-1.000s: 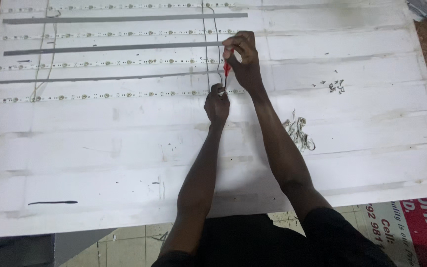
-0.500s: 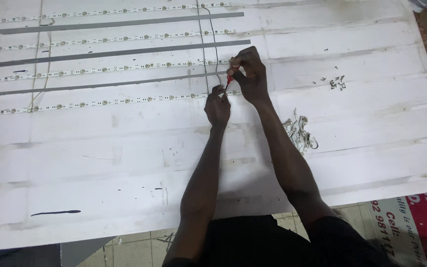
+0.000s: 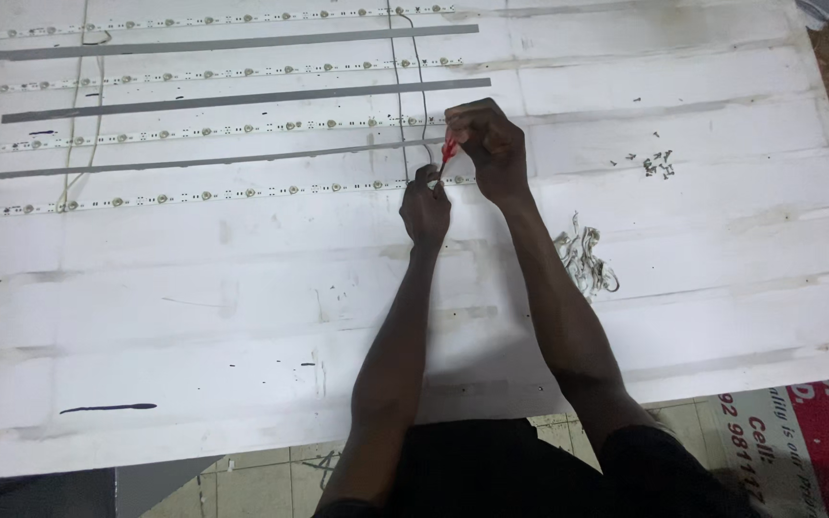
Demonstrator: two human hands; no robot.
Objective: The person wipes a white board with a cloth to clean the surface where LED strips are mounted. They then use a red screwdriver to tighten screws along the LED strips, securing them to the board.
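Observation:
A large white panel [image 3: 242, 317] lies flat before me with several long light strips [image 3: 194, 197] running left to right across its upper half. My right hand [image 3: 486, 144] grips a small red-handled screwdriver [image 3: 447, 153], its tip pointing down at the right end of the nearest strip. My left hand [image 3: 424, 206] is closed just below that tip, pinching the strip's end where a thin grey wire [image 3: 405, 86] loops down from the top. The two hands nearly touch.
Grey bars [image 3: 242, 98] lie between the strips. A second wire [image 3: 79, 115] hangs at the far left. A tangle of scrap wire [image 3: 585, 259] and small dark screws [image 3: 659, 163] sit to the right. A red and white printed sheet [image 3: 808, 441] lies on the floor.
The view has shifted so that the panel sits lower in frame. Both hands stay at the end of the nearest strip, with the screwdriver held against the same spot.

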